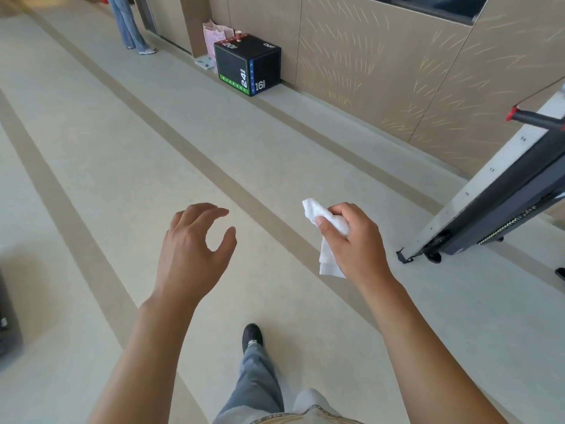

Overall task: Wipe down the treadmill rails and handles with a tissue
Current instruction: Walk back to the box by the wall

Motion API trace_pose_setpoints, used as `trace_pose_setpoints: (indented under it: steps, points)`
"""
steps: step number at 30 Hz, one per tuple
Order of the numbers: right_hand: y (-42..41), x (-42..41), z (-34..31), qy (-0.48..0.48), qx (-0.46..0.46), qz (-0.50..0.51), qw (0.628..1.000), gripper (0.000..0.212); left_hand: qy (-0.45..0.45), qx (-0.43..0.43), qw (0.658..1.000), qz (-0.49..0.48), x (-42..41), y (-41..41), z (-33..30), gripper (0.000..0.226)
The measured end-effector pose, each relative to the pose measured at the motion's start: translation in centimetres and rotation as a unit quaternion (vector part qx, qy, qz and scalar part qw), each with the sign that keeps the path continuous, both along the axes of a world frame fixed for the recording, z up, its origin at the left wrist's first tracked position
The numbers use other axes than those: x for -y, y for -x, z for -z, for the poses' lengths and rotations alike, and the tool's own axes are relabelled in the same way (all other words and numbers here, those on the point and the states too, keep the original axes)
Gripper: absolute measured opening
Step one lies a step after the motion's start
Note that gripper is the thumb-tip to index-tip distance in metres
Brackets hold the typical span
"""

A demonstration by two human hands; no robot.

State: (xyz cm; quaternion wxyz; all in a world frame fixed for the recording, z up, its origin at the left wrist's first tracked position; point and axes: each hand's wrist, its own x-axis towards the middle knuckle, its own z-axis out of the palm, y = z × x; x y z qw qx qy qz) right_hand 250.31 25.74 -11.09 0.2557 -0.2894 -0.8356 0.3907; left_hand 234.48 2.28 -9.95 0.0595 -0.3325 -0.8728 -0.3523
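A crumpled white tissue point(325, 231) is held in my right hand point(356, 240), thumb pressed on top, over the pale floor. My left hand point(195, 249) hovers beside it to the left with curved, spread fingers and nothing in it. The treadmill point(501, 200) enters from the right edge: a dark deck with a grey numbered side rail point(477, 191) and a black handle with a red tip point(532, 116). Both hands are well apart from it, to its left.
A black plyo box point(247, 64) stands against the beige wall at the back, with pink paper bags point(215, 35) behind it. A person's legs point(130, 26) are at the top left. My own leg and shoe point(253, 336) are below. A dark object point(7, 319) sits at the left edge.
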Motion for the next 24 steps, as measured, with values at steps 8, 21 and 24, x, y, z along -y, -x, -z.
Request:
trace_pose_setpoints:
  steps: [8, 21, 24]
  points:
    - [16.2, -4.8, -1.6, -0.007, 0.018, -0.008, 1.000, 0.016, 0.001, 0.013, 1.000, -0.026, -4.6, 16.1, -1.3, 0.031]
    - [32.0, -12.7, -1.7, -0.023, 0.020, -0.024, 0.999, 0.016, -0.003, 0.035, 0.999, -0.028, -12.2, 30.9, -0.9, 0.032]
    - [35.1, -15.8, -1.1, -0.024, 0.024, -0.030, 0.999, 0.017, -0.001, 0.035, 0.999, -0.033, -15.2, 33.6, -0.6, 0.031]
